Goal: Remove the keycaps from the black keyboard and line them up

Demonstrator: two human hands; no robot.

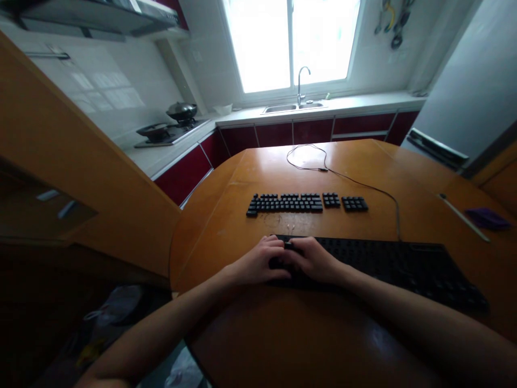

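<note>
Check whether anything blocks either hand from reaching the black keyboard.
Nothing visible does: the left hand and right hand are both at the left end of the keyboard. The keycaps lie beyond it; the cable leaves its far edge, away from both hands.

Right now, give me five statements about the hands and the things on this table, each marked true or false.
1. The left hand and right hand are together at the left end of the keyboard. True.
2. Black keycaps lie beyond the keyboard. True.
3. The keycaps are heaped in one pile. False: they are set out in rows.
4. A cable runs from the keyboard's far edge. True.
5. The cable passes left of the keycaps. False: it passes on their right.
</note>
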